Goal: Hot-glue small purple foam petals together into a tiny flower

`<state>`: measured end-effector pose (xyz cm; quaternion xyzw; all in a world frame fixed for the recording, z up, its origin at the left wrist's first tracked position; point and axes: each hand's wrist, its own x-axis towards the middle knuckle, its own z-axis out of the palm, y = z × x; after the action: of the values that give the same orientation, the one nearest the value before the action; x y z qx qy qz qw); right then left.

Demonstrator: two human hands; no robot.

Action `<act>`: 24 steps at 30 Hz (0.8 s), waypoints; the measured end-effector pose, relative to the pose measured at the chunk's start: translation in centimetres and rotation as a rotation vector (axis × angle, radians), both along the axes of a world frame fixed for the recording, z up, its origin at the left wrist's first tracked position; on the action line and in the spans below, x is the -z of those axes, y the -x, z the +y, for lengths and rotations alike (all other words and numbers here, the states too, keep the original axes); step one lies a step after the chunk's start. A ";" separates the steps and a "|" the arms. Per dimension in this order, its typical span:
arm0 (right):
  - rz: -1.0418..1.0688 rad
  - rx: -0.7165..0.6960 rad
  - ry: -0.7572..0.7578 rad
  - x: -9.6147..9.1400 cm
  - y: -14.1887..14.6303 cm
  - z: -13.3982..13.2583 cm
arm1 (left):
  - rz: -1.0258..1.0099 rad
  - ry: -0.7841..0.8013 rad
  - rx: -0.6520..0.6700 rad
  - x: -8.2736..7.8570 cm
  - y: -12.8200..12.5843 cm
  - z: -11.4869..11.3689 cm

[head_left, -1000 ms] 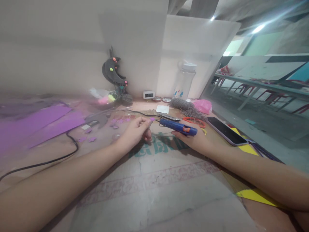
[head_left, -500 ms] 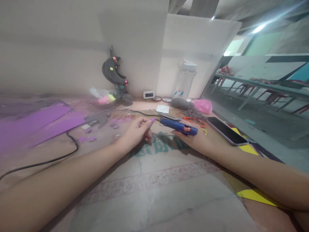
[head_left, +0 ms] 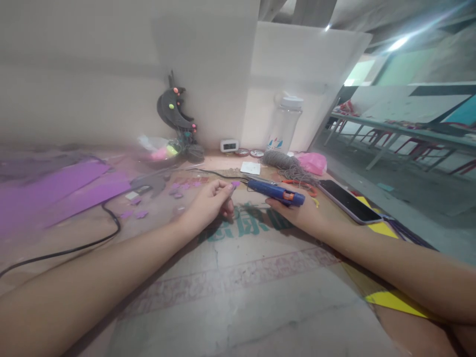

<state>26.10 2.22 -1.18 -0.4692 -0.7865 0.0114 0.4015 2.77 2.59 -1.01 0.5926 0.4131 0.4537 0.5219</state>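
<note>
My left hand [head_left: 217, 198] pinches a small purple foam piece [head_left: 235, 184] between thumb and fingertips; its exact shape is too small to tell. In my right hand [head_left: 293, 209] lies a blue glue gun [head_left: 273, 191], its nozzle pointing left at the purple piece with a small gap between them. The fingers wrapped under the glue gun are partly hidden by it. Small purple flower cut-outs [head_left: 142, 214] lie on the table left of my left hand, and several more are clustered just behind it.
Purple sheets [head_left: 85, 191] and a black cord [head_left: 118, 225] lie at left. A dark crescent ornament [head_left: 174, 111] stands against the wall. Behind my hands are a small clock [head_left: 229, 145], a clear bottle [head_left: 284, 124] and grey yarn [head_left: 282, 161]. A phone [head_left: 349, 201] and yellow sheets [head_left: 396, 302] lie at right.
The glue gun's nozzle has drawn back slightly to the right, away from the purple piece. My left hand has hardly moved and still pinches the piece.
</note>
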 end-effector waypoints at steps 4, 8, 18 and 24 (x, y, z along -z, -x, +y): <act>-0.047 -0.008 -0.023 -0.9 0.3 -0.7 | -0.009 -0.010 0.003 0.2 0.1 0.1; -0.058 -0.091 -0.030 -1.5 0.5 -1.1 | -0.016 -0.021 0.019 0.4 0.3 0.3; -0.054 -0.132 0.026 -1.3 0.3 -0.8 | -0.003 -0.020 0.012 0.3 0.2 0.2; -0.064 -0.106 0.040 -0.9 0.2 -0.6 | 0.004 -0.013 0.007 0.2 0.2 0.2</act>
<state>25.95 1.66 -0.29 -0.4351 -0.8223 0.0332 0.3653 2.59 2.79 -1.24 0.5981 0.4091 0.4535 0.5189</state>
